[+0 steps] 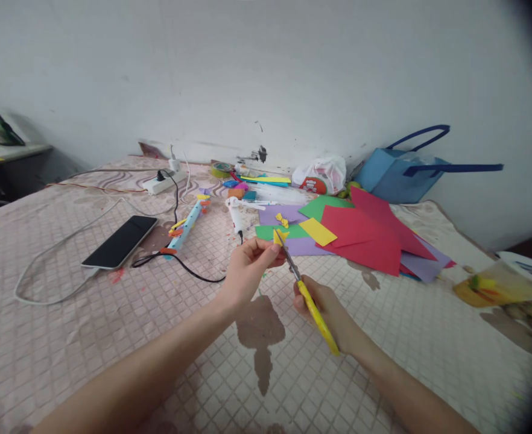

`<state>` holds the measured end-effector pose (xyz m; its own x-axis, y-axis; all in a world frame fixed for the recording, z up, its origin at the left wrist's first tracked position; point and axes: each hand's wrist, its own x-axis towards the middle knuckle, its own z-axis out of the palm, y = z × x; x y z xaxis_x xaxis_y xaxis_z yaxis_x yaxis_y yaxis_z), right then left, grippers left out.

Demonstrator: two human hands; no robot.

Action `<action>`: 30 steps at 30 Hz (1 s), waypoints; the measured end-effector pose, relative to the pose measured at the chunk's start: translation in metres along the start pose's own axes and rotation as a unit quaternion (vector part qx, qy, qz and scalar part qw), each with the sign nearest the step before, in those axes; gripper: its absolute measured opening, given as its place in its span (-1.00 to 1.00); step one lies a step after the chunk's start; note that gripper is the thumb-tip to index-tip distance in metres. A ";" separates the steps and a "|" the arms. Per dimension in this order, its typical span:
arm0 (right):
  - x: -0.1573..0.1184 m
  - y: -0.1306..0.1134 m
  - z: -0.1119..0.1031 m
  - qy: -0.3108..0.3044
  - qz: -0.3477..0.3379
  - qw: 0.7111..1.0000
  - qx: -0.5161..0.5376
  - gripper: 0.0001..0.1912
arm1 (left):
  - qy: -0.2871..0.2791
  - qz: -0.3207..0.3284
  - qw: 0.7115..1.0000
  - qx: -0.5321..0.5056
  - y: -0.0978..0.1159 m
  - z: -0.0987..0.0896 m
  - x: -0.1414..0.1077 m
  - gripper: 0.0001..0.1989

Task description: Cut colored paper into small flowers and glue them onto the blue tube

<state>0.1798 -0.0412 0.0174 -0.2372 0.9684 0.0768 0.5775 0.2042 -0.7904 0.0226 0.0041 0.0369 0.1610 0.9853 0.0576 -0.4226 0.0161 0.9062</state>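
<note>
Between the fingertips of my left hand is a small yellow piece of craft foam or paper. My right hand grips a pair of scissors with yellow handles. The scissor blades point up and left and reach the yellow piece at my left fingertips; whether they have bitten into it I cannot tell. Just beyond lies a small yellow bow-like cutout on purple and green sheets. A yellow rectangle rests partly over red sheets to the right.
A white glue gun lies behind my left hand, its black cord looping left. A light blue strip with colored bits, a charging tablet and a power strip are further left. A blue bag and plastic cup stand right.
</note>
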 end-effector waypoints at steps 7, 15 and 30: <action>-0.001 0.006 0.000 0.002 0.008 0.999 -0.033 -0.77 | -0.019 -0.014 1.000 -0.010 0.001 -0.003 0.002 -0.78; 0.000 0.011 0.002 -0.012 0.043 0.999 0.013 -0.82 | -0.036 -0.030 0.999 0.001 0.005 -0.006 0.003 -0.81; -0.003 0.005 -0.001 -0.024 0.064 0.998 -0.002 -0.86 | -0.087 -0.055 0.992 0.070 0.013 -0.020 0.010 -0.81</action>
<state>0.1845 -0.0427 0.0140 -0.1983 0.9786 -0.0546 0.6092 0.0794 -0.7890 0.0011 0.0172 0.0414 0.3554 0.9346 0.0154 -0.2680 0.0861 0.9596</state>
